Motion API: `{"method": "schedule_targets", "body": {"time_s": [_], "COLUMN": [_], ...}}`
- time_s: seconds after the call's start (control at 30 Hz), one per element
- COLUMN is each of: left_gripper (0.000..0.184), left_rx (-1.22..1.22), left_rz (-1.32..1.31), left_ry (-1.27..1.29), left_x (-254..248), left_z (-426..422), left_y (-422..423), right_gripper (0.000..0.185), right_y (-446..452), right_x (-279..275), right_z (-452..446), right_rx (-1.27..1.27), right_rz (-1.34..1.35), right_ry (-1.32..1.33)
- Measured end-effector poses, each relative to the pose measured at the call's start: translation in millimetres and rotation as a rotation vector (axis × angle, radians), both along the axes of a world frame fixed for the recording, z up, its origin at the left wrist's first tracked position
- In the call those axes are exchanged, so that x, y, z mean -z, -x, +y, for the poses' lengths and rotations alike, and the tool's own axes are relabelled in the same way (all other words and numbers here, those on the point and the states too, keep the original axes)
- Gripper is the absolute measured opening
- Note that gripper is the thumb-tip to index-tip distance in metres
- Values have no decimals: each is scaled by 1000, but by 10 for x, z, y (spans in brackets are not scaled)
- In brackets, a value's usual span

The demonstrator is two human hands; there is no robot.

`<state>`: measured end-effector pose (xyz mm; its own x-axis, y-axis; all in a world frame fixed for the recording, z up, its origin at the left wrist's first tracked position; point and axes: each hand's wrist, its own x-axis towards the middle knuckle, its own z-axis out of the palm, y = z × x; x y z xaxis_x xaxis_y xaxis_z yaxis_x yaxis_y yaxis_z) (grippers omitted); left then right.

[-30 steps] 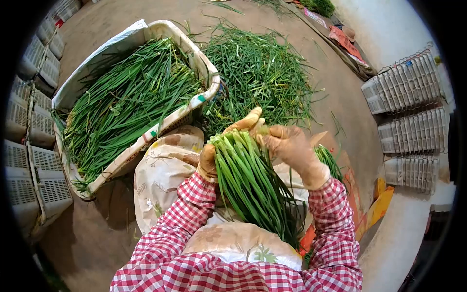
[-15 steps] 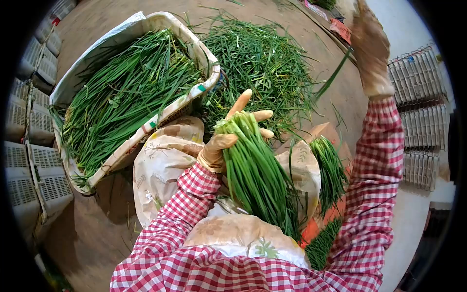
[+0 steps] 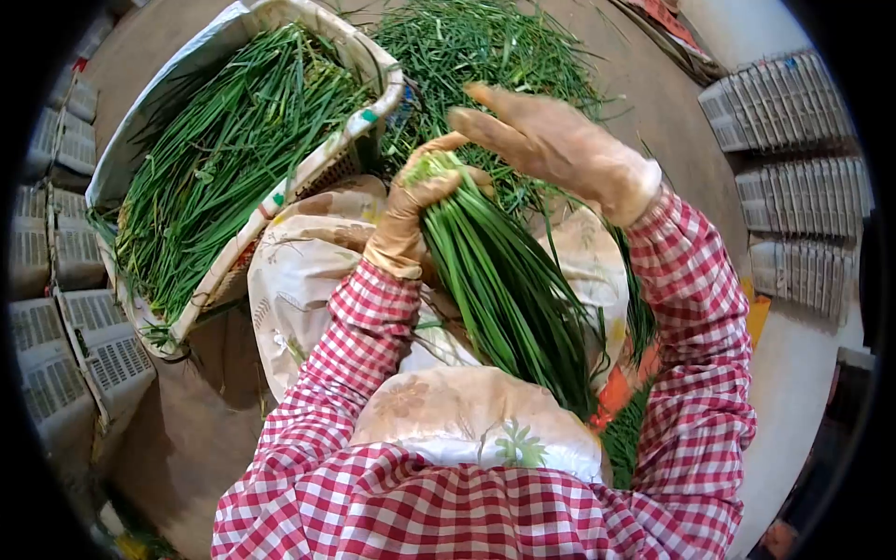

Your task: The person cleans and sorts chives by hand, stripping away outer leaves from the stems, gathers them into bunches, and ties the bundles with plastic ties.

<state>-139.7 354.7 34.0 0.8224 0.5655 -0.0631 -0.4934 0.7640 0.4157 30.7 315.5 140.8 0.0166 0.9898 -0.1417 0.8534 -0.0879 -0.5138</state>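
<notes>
My gloved left hand is wrapped round the pale cut ends of a bunch of long green stalks. The leaves trail down to the right across my lap. My gloved right hand is raised just above and to the right of the bunch's top, fingers stretched out, nothing in them. At the upper left stands a large white basket, lined with a pale sheet and filled with loose green leaves. Beyond my hands lies a heap of loose greens on the floor.
White slatted crates stand along the left edge. Stacks of similar crates stand at the right by a pale wall. More green bunches lie beside my right sleeve, near orange material. A patterned cloth covers my legs.
My right hand went out to the upper right with a few leaves, then came back empty beside the bunch. My left hand closed round the stalk ends and moved slightly up and left.
</notes>
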Motion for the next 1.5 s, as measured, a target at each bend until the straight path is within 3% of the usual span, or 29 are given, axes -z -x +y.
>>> {"method": "schedule_targets", "body": {"time_s": [0.03, 0.1, 0.13, 0.17, 0.3, 0.37, 0.43, 0.47, 0.5, 0.53, 0.57, 0.67, 0.7, 0.73, 0.77, 0.8, 0.83, 0.9, 0.93, 0.97, 1.03, 1.07, 1.13, 1.27, 1.33, 1.4, 1.43, 1.47, 1.5], "left_gripper": [51, 52, 50, 48, 37, 34, 19, 13, 12, 12, 12, 13, 13, 7, 8, 10, 11, 13, 16, 19, 19, 18, 17, 15, 15, 15, 13, 12, 11], "left_rx": [0, 42, 2, 0, -27, -168, -298, -201, -303, -296, -279, -269, -259, -188, -262, -331, -206, -112, 4, -162, -18, 31, 3, -31, 48, 71, -24, -119, -92], "left_rz": [-11, -78, -86, -68, -127, -69, -293, -630, -644, -701, -713, -753, -792, -754, -736, -720, -790, -826, -851, -827, -814, -862, -907, -893, -944, -980, -905, -829, -806], "left_ry": [5, 6, -9, -47, -154, -317, -269, -145, -107, -150, -220, -373, -418, -528, -547, -555, -708, -734, -772, -698, -608, -641, -622, -737, -788, -804, -681, -559, -522], "left_x": [-1, 10, 19, -6, -123, -356, -508, -493, -637, -709, -789, -967, -1019, -1089, -1180, -1266, -1414, -1659, -1776, -1665, -1773, -1785, -1769, -1715, -1690, -1647, -1602, -1564, -1577], "left_z": [8, 15, -12, -15, 16, 217, 689, 1037, 1216, 1418, 1594, 1882, 1965, 2074, 2017, 1940, 1994, 1817, 1687, 1968, 1923, 1936, 1924, 1907, 1936, 1957, 1908, 1869, 1818], "left_y": [-22, -22, -69, -51, 67, 213, 464, 614, 815, 1032, 1233, 1677, 1810, 1934, 1994, 2000, 2009, 1859, 1731, 1758, 1629, 1542, 1442, 1358, 1308, 1277, 1312, 1349, 1353], "right_gripper": [85, 78, 73, 73, 69, 57, 44, 46, 48, 38, 38, 43, 46, 48, 46, 45, 45, 45, 42, 39, 30, 30, 25, 26, 23, 20, 19, 20, 20], "right_y": [-32, 94, 330, 354, 544, 515, 355, 355, 354, 529, 296, -72, -272, -299, -409, -654, -626, -643, -565, -472, -313, -201, 39, 425, 596, 630, 641, 644, 715], "right_x": [94, 345, 439, 605, 623, 716, 645, 552, 458, 27, 488, 761, 923, 813, 892, 1167, 1052, 710, 516, 364, 157, 19, -279, -589, -667, -764, -616, -641, -603], "right_z": [-183, -536, -708, -808, -796, -833, -1010, -1096, -1181, -1171, -1327, -1336, -1374, -1308, -1340, -1374, -1328, -1228, -1136, -1062, -981, -1010, -1082, -1284, -1337, -1341, -1341, -1343, -1327], "right_rx": [65, -56, 130, 42, 112, 17, 9, 128, 235, 255, 238, 457, 456, 529, 573, 537, 528, 529, 549, 568, 670, 689, 473, 398, 336, 104, -1, -76, 12], "right_rz": [37, 359, 497, 455, 544, 642, 413, 306, 199, -184, -127, -164, -189, -324, -257, -461, -413, -373, -337, -298, 337, 333, 700, 666, 829, 837, 936, 615, 437], "right_ry": [128, 366, 367, 248, 152, -120, -30, 85, 211, 302, 37, 162, 59, 210, 185, 265, 231, 205, -4, -217, -416, -420, -533, -681, -663, -370, -255, -154, -191]}}
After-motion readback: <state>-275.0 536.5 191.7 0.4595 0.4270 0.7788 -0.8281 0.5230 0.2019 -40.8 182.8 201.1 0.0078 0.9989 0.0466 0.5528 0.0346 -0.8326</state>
